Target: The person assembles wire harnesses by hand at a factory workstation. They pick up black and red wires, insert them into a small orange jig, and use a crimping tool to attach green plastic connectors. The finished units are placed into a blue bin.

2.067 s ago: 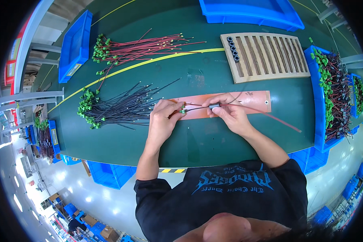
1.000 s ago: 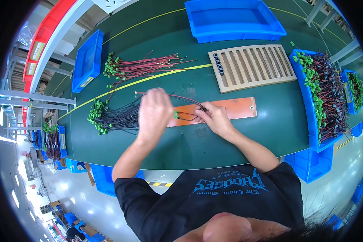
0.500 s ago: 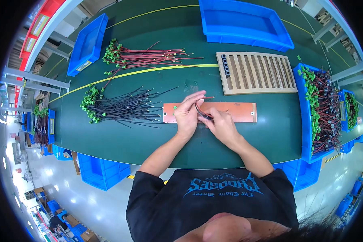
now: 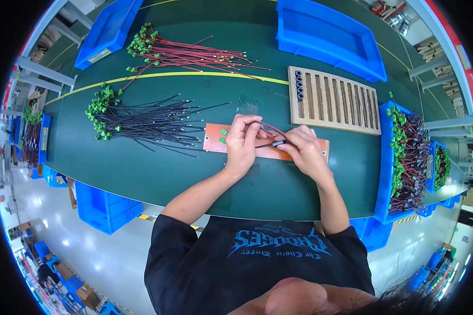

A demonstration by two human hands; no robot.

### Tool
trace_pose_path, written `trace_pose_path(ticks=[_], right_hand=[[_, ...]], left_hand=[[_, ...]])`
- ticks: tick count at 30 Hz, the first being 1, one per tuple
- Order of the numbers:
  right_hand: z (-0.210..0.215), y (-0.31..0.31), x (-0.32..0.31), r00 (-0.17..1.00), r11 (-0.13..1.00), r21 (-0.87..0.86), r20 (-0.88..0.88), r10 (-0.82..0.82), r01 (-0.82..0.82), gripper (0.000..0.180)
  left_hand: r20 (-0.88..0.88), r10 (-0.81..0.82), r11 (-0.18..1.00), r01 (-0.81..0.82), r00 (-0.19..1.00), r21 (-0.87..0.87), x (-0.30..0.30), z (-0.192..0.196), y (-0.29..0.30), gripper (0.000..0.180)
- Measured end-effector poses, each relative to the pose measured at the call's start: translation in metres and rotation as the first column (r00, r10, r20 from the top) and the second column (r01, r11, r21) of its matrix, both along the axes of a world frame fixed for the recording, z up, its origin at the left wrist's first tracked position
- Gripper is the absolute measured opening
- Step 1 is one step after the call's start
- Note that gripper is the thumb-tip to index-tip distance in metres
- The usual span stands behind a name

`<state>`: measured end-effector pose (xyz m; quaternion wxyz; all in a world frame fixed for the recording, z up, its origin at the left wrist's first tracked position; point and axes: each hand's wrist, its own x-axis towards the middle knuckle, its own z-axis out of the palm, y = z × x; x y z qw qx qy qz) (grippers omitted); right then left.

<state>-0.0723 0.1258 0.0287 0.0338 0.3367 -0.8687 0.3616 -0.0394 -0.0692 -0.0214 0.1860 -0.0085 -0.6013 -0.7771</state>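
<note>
My left hand [image 4: 242, 144] is closed on one end of a pair of thin wires, red [image 4: 272, 127] and black, above an orange board [image 4: 213, 143]. My right hand [image 4: 306, 149] pinches a small black cylindrical core [image 4: 279, 143] between thumb and fingers, and the wires run into or around it; which one is hard to tell. The red wire arcs between the two hands. Green connectors [image 4: 223, 135] show just left of my left hand, over the board. The fingers partly hide the wires' ends.
Black wires [image 4: 157, 121] and red wires [image 4: 194, 55], all with green connectors, lie in bundles at left. A slotted wooden rack [image 4: 333, 100] holds several black rings. Blue trays [image 4: 328, 37] stand at the back; a blue bin [image 4: 383, 173] of finished-looking wire assemblies is at right.
My hands have moved slightly apart, and the black core and the arc of red wire now show between them. The whole view has shifted and turned a little.
</note>
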Motion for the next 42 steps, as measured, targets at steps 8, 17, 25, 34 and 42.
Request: trace_pose_path(ticks=[8,17,25,34,42], right_hand=[[-0.032,-0.005,0.007,0.837,0.898,-0.316,0.538,-0.097,0.307,0.012],[-0.036,-0.005,0.008,0.825,0.877,-0.363,0.562,-0.063,0.314,0.016],[-0.043,-0.002,0.008,0.832,0.85,-0.427,0.554,-0.025,0.309,0.013],[-0.047,0.003,0.01,0.836,0.85,-0.431,0.549,-0.018,0.301,0.013],[-0.045,0.002,0.011,0.84,0.841,-0.46,0.542,0.012,0.284,0.011]], left_hand=[[0.042,0.042,0.998,-0.041,0.998,-0.043,-0.001,-0.003,0.004,0.01],[0.078,-0.022,1.0,0.022,0.997,0.0,0.002,0.003,0.002,0.01],[0.019,-0.122,0.982,0.124,0.992,-0.142,0.021,-0.006,-0.017,0.016],[0.078,-0.17,0.959,0.183,0.982,-0.217,0.023,0.002,-0.02,0.02],[0.025,-0.171,0.936,0.171,0.985,-0.309,0.014,0.008,-0.01,0.013]])
